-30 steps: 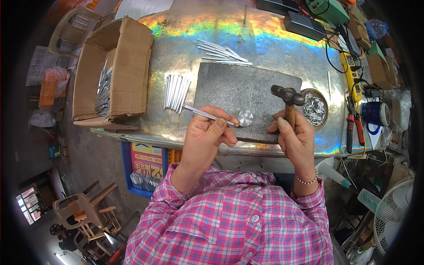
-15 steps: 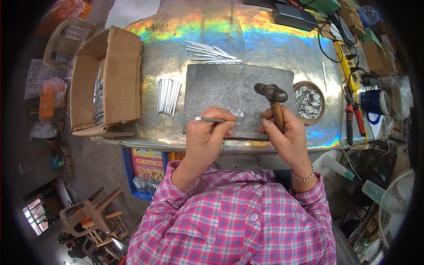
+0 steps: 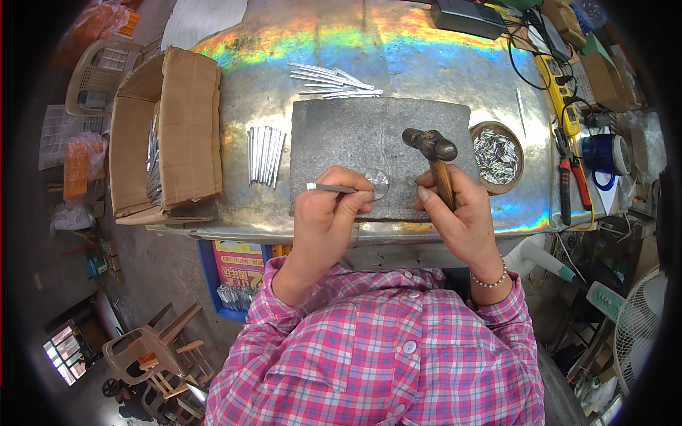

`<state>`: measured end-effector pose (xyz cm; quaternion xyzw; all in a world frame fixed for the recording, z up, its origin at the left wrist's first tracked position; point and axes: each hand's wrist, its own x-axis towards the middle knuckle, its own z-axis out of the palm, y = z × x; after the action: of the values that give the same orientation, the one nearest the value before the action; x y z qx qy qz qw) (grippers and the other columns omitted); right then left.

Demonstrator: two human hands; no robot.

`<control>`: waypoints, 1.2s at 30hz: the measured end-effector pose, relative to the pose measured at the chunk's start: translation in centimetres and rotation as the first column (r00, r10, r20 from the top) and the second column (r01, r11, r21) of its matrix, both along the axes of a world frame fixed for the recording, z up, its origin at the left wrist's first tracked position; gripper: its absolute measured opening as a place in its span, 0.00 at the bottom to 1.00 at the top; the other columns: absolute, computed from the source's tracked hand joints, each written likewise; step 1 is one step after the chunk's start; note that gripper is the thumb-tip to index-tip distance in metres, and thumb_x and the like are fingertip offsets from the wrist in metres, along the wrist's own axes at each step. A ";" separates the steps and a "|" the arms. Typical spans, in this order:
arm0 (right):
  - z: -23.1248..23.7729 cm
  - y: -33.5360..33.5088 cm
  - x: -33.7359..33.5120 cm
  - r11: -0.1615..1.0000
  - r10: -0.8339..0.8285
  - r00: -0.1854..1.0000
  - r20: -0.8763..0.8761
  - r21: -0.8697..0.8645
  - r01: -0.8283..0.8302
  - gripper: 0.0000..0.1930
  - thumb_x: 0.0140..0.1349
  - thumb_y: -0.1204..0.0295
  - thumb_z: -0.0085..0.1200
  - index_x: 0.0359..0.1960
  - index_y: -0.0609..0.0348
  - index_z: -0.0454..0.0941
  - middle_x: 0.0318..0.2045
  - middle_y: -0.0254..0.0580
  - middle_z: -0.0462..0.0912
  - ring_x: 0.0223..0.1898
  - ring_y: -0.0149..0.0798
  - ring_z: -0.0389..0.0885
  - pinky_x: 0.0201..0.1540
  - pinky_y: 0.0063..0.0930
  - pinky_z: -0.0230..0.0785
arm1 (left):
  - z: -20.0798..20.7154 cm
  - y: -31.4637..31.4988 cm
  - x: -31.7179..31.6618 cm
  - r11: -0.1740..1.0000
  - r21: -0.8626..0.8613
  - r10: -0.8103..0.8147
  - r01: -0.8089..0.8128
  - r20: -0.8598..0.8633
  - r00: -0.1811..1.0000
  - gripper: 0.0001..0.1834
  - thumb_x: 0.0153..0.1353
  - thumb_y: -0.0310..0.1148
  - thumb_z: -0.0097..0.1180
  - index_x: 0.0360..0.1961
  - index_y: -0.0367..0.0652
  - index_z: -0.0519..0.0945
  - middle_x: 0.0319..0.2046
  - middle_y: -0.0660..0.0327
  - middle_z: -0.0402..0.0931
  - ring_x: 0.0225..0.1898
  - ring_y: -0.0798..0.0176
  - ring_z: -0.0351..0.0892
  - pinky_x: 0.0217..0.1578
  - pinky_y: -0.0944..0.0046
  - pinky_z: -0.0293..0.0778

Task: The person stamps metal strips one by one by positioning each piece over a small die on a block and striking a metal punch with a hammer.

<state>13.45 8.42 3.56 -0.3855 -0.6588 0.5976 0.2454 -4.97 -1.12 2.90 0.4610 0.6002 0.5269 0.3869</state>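
Note:
My left hand (image 3: 330, 202) pinches a flat, narrow metal strip (image 3: 328, 188) between thumb and fingers, just above the near part of a dark grey slab (image 3: 341, 138). Its right end reaches toward a shiny round worn patch (image 3: 376, 183) on the slab; my fingers partly cover that end. In my right hand (image 3: 458, 206) is a hammer (image 3: 435, 146) with a wooden handle, its dark metal head raised over the slab's right side. The right thumb and forefinger meet at their tips; whether a small piece sits between them I cannot make out.
Strips lie in a neat row (image 3: 266, 156) left of the slab and in a loose pile (image 3: 330, 82) behind it. A round bowl (image 3: 516, 170) of small metal pieces stands right. A cardboard box (image 3: 192, 128) stands left; pliers (image 3: 565, 188) and a yellow power strip (image 3: 558, 89) lie far right.
The whole view has shifted slightly. Both hands, the strip and the hammer keep nearly the same places over the slab.

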 end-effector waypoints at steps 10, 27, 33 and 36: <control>-0.3 0.1 -0.1 0.996 -0.029 0.999 -0.018 0.082 0.030 0.07 0.59 0.76 0.54 0.37 0.68 0.75 0.23 0.45 0.81 0.26 0.34 0.83 0.28 0.25 0.71 | 0.3 0.7 0.9 0.988 0.150 0.094 -0.042 -0.355 0.930 0.05 0.56 0.19 0.55 0.32 0.38 0.77 0.30 0.58 0.75 0.26 0.63 0.79 0.25 0.68 0.73; 6.0 -1.4 1.8 0.946 0.212 0.966 0.150 0.214 -0.241 0.20 0.60 0.80 0.51 0.55 0.68 0.68 0.34 0.47 0.81 0.26 0.33 0.80 0.28 0.23 0.71 | 0.9 0.7 1.0 0.985 0.169 0.088 0.030 -0.645 0.759 0.09 0.48 0.22 0.53 0.32 0.45 0.73 0.28 0.59 0.69 0.25 0.55 0.78 0.22 0.58 0.73; 14.5 -2.6 2.5 0.748 0.234 0.594 0.770 0.247 -0.616 0.25 0.51 0.69 0.62 0.52 0.61 0.73 0.32 0.48 0.82 0.30 0.42 0.81 0.31 0.32 0.71 | 1.4 0.8 0.7 0.987 0.139 0.022 0.082 -0.618 0.786 0.10 0.47 0.17 0.53 0.31 0.42 0.74 0.28 0.59 0.72 0.25 0.53 0.78 0.22 0.59 0.73; 12.5 -2.2 2.6 0.725 0.171 0.756 0.632 0.438 -0.531 0.23 0.55 0.61 0.58 0.53 0.52 0.73 0.35 0.43 0.82 0.32 0.43 0.81 0.34 0.38 0.71 | 1.2 0.7 0.5 0.987 0.144 0.033 0.072 -0.615 0.787 0.10 0.48 0.18 0.53 0.31 0.43 0.74 0.28 0.59 0.72 0.25 0.53 0.78 0.21 0.58 0.72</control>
<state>16.04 6.23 16.07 -0.3044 -0.9160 0.2598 0.0291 -4.43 -0.38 4.13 0.6432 0.6442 0.3903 0.1374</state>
